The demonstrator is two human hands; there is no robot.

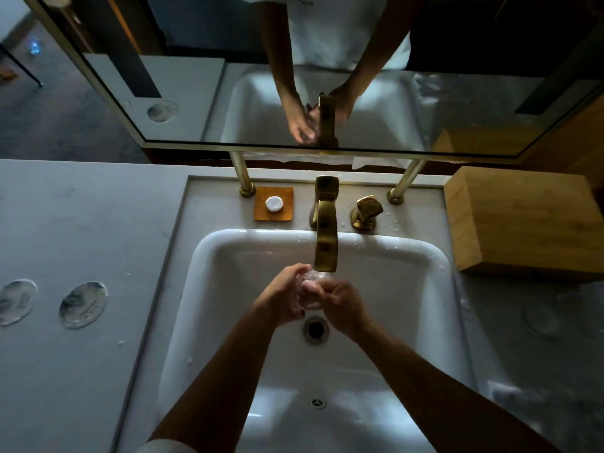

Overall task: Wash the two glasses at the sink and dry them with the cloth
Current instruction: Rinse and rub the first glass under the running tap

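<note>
Both hands are together over the middle of the white sink (228,256), right under the spout of the brass tap (325,243). Between them is a clear glass (310,291), mostly hidden; only its rim and a bit of wet wall show just beneath the spout. The left hand (284,297) is curled round the glass from the left side, and the right hand (340,304) is curled against it from the right, fingers bent in toward the rim. The drain (315,328) sits just below their wrists.

Behind the basin there's an amber soap dish (287,214) with a small white soap (274,203), and a brass handle (366,210) to the right of the tap. A wooden box (523,223) stands on the counter to the right. Two round glass lids or coasters (83,305) lie on the grey counter (81,223), well to the left. I can't make out a second glass.
</note>
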